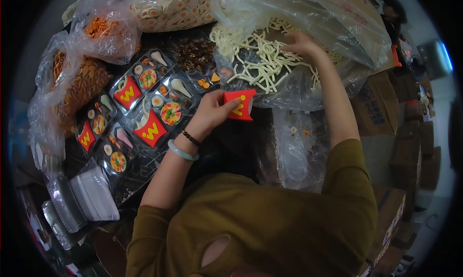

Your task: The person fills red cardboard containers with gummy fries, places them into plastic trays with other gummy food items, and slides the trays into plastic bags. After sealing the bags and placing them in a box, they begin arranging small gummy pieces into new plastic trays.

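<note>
My left hand (214, 110) pinches a small red French-fry carton (245, 99) with a yellow mark, thumb across its front. My right hand (304, 46) reaches into a heap of pale toy French fries (263, 55) lying in an open clear plastic bag (308, 96). Its fingers bend down among the strips; what they grip, if anything, I cannot make out. Left of my left hand, clear blister trays hold miniature foods: one red fry carton (150, 128) with strips at its top, another red carton (127, 92), and a round pizza (171, 113).
Bags of orange-brown pieces (87, 84) and round white-and-orange slices (173, 12) stand along the back left. Dark brown pieces (195, 54) lie between trays and fries. Stacked clear plastic trays (94, 192) are at lower left. Cardboard boxes (374, 106) stand right; another person (393, 12) is beyond.
</note>
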`<state>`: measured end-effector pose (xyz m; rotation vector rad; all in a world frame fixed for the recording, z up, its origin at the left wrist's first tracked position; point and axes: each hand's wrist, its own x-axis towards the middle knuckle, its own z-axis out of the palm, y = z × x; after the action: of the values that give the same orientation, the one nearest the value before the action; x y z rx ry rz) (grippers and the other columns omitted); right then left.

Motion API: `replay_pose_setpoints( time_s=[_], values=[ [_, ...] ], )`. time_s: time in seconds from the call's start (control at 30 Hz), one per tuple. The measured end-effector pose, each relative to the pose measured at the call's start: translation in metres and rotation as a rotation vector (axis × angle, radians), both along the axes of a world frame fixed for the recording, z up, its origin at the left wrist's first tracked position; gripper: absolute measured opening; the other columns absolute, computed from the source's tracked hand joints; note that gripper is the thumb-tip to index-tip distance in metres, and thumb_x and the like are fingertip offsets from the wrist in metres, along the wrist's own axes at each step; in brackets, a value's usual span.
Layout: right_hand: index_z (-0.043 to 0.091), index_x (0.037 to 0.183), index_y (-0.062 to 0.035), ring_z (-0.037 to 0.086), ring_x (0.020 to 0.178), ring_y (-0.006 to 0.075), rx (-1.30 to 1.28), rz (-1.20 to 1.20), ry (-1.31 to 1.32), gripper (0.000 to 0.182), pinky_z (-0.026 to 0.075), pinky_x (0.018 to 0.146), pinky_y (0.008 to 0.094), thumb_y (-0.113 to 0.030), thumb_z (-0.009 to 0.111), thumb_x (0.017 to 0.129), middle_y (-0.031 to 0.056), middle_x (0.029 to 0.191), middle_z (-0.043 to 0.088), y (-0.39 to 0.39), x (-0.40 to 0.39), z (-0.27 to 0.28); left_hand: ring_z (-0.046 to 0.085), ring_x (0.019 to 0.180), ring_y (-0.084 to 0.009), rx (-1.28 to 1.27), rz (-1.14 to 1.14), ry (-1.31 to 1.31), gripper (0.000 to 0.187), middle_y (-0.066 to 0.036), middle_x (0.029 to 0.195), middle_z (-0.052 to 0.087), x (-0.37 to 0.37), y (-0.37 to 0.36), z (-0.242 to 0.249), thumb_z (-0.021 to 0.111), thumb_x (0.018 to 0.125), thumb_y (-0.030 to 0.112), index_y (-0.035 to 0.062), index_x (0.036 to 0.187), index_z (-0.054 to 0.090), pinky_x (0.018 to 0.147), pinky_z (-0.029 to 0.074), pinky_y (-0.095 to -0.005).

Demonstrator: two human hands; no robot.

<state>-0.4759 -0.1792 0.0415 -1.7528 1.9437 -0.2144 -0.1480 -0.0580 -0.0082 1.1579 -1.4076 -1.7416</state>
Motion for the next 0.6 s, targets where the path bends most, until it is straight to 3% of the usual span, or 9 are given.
replay_pose_setpoints(
  time_s=[0.07,0.13,0.2,0.23,0.27,0.4,0.5,0.53,0.6],
  values=[
    [0.041,0.135,0.0038,0.051,0.120,0.0308,0.017,0.077,0.008,0.088,0.041,0.100,0.0363,-0.043,0.078,0.070,0.0219,0.134,0.048,0.001,0.009,-0.009,0.061,0.074,-0.0098,0.100,0.071,0.062,0.024,-0.005,0.084,0.065,0.004,-0.002,0.008,0.066,0.087,0.021,-0.0019,0.093,0.061,0.062,0.051,-0.0232],
    [0.037,0.137,0.0038,0.051,0.121,0.0318,-0.104,0.234,0.192,0.094,0.040,0.101,0.0369,-0.049,0.076,0.070,0.0216,0.133,0.049,0.012,0.026,-0.021,0.062,0.076,-0.0119,0.117,0.151,0.127,0.025,-0.007,0.087,0.064,-0.002,-0.008,0.014,0.066,0.087,0.019,-0.0024,0.099,0.059,0.062,0.053,-0.0245],
    [0.045,0.131,-0.0024,0.055,0.111,0.0370,-0.176,0.252,0.357,0.083,0.043,0.095,0.0411,-0.045,0.077,0.067,0.0215,0.120,0.057,0.023,0.042,-0.033,0.064,0.086,-0.0160,0.120,0.171,0.196,0.035,-0.010,0.103,0.062,-0.009,-0.012,0.022,0.062,0.090,0.019,-0.0007,0.115,0.050,0.062,0.058,-0.0301],
    [0.049,0.127,-0.0048,0.056,0.107,0.0386,-0.153,0.260,0.435,0.078,0.044,0.092,0.0428,-0.043,0.078,0.065,0.0214,0.114,0.061,0.024,0.050,-0.036,0.064,0.087,-0.0173,0.127,0.195,0.217,0.035,-0.011,0.104,0.061,-0.014,-0.014,0.021,0.062,0.090,0.018,-0.0006,0.116,0.048,0.063,0.058,-0.0303],
    [0.059,0.112,-0.0053,0.059,0.096,0.0397,-0.215,0.298,0.291,0.056,0.047,0.084,0.0446,-0.030,0.076,0.065,0.0221,0.100,0.063,0.032,0.054,-0.036,0.064,0.088,-0.0185,0.133,0.219,0.238,0.035,-0.011,0.105,0.061,-0.019,-0.017,0.019,0.061,0.090,0.018,-0.0005,0.117,0.047,0.063,0.058,-0.0304],
    [0.065,0.093,-0.0001,0.062,0.082,0.0385,-0.326,0.259,0.359,0.032,0.049,0.073,0.0441,-0.013,0.065,0.065,0.0231,0.089,0.064,0.038,0.059,-0.054,0.065,0.089,-0.0235,0.130,0.227,0.223,0.037,-0.013,0.107,0.060,-0.037,-0.034,0.009,0.060,0.091,0.016,-0.0008,0.120,0.044,0.063,0.059,-0.0316],
    [0.065,0.093,0.0005,0.063,0.074,0.0364,-0.379,0.215,0.181,0.031,0.049,0.069,0.0421,-0.013,0.064,0.066,0.0234,0.084,0.064,0.034,0.045,-0.045,0.065,0.090,-0.0249,0.153,0.244,0.255,0.036,-0.014,0.107,0.059,-0.045,-0.042,0.005,0.060,0.090,0.015,-0.0008,0.119,0.045,0.064,0.059,-0.0330],
    [0.066,0.091,0.0016,0.065,0.067,0.0285,-0.373,0.091,0.078,0.026,0.049,0.064,0.0376,-0.013,0.063,0.069,0.0194,0.078,0.066,0.036,0.043,-0.038,0.065,0.087,-0.0245,0.161,0.244,0.264,0.037,-0.014,0.106,0.059,-0.046,-0.045,0.004,0.060,0.090,0.014,-0.0008,0.120,0.044,0.061,0.059,-0.0322],
    [0.066,0.091,0.0022,0.066,0.069,0.0205,-0.328,-0.085,-0.235,0.023,0.049,0.062,0.0334,-0.013,0.064,0.075,0.0127,0.078,0.068,0.039,0.037,-0.027,0.064,0.082,-0.0238,0.180,0.242,0.279,0.039,-0.014,0.105,0.057,-0.048,-0.049,0.000,0.061,0.088,0.011,-0.0008,0.121,0.043,0.056,0.058,-0.0307]
  ],
)
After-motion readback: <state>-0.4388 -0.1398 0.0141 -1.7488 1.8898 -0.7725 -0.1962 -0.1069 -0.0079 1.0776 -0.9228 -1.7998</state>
